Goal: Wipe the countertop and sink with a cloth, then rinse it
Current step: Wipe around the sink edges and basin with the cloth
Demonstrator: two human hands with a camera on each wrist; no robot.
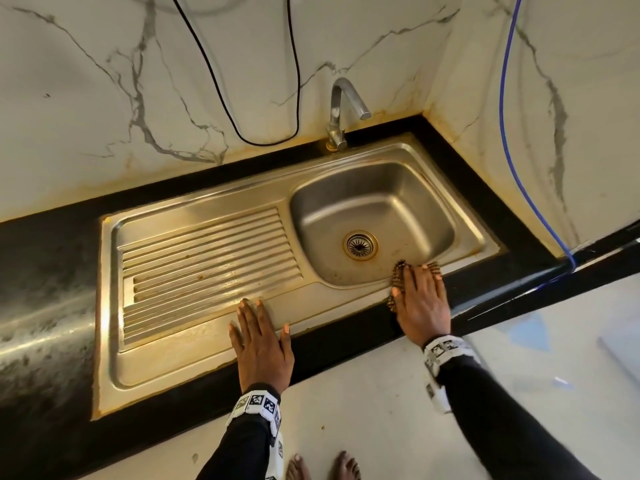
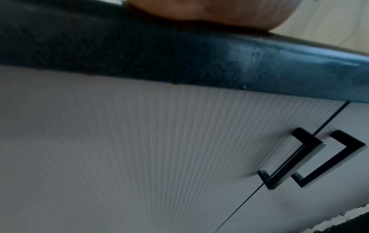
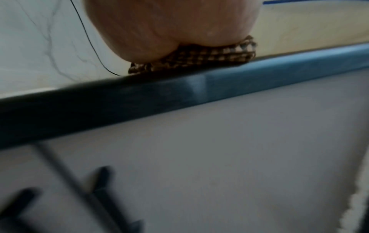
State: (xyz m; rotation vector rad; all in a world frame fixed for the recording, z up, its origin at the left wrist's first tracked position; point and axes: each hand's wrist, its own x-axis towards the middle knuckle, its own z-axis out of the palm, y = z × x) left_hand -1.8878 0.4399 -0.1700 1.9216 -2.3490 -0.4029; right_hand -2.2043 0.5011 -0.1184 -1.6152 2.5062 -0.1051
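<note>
A steel sink [image 1: 478,233] with a ribbed drainboard [image 1: 207,258] is set in a black countertop [image 1: 48,271]. My right hand [image 1: 420,296] lies flat, fingers straight, pressing a brown checked cloth [image 1: 398,271] onto the sink's front rim at the basin edge. The right wrist view shows the heel of that hand [image 3: 173,28] on the cloth [image 3: 199,56] above the counter's front edge [image 3: 179,93]. My left hand [image 1: 259,337] rests flat and empty on the front rim beside the drainboard; only its heel [image 2: 199,9] shows in the left wrist view.
A chrome tap [image 1: 341,112] stands behind the basin, with a drain [image 1: 360,244] in the bowl. A black cable [image 1: 242,98] and a blue hose [image 1: 509,133] hang down the marble walls. White cabinet doors with black handles [image 2: 289,157] lie below. My bare feet [image 1: 322,465] stand on the floor.
</note>
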